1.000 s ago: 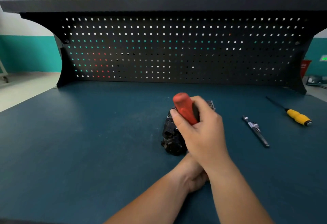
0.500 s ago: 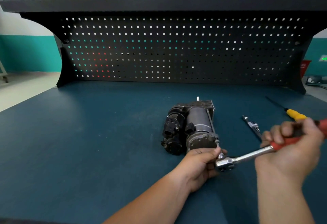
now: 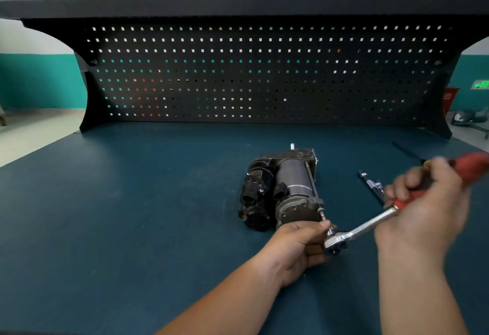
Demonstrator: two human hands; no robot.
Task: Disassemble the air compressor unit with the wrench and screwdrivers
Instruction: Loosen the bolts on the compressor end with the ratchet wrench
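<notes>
The dark air compressor unit [image 3: 281,189] lies on the blue bench, its long side bolt [image 3: 313,189] pointing toward me. A ratchet wrench [image 3: 365,226] with a red handle has its chrome head [image 3: 335,242] set on the bolt's near end. My right hand [image 3: 426,205] grips the red handle out to the right. My left hand [image 3: 299,250] sits just in front of the unit, fingers curled by the wrench head and the bolt end.
A slim metal tool [image 3: 371,185] lies right of the unit, partly behind my right hand. A yellow-handled screwdriver, mostly hidden, shows its black shaft [image 3: 406,150] farther right. A black pegboard [image 3: 264,75] walls off the back of the bench.
A second ago my right hand held the red handle upright over the unit. It has swung the handle down and out to the right, and the unit is now uncovered.
</notes>
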